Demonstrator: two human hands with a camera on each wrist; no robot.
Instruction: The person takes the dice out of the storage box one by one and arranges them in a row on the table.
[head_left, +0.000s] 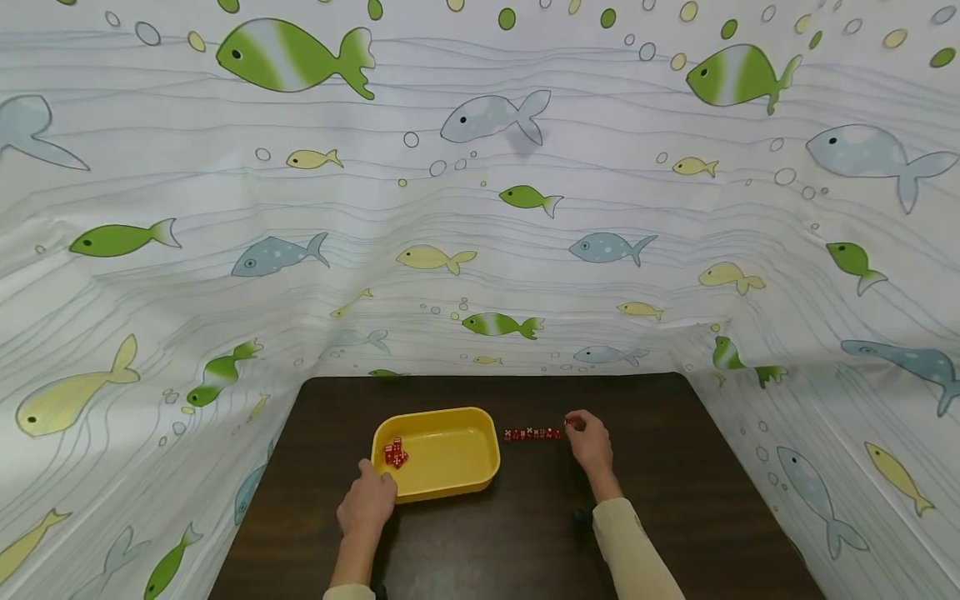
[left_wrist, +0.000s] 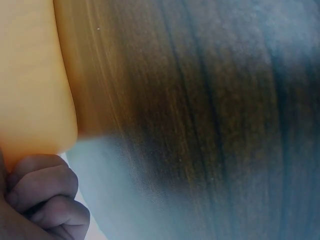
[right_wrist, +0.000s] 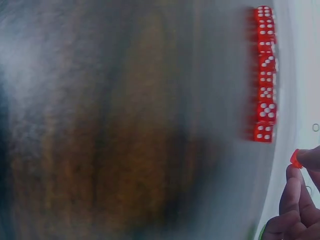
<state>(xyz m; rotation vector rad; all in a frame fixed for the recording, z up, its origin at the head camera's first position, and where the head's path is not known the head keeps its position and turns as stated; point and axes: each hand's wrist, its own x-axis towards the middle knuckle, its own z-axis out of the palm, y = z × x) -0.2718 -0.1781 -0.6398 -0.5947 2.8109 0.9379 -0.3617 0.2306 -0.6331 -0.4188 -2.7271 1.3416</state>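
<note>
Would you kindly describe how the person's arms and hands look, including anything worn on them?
The left hand and right hand are ungloved. The left sleeve, barely in view, and the right sleeve are pale cream. A small dark object shows beside the right cuff, too indistinct to identify.

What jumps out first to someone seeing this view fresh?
Most likely the bright yellow tray on the dark table, red dice clustered at its left end and the left hand gripping its near-left corner. To its right runs a neat dice row, with the right hand pinching another die beyond its right end. Fish-patterned cloth fills the background.
</note>
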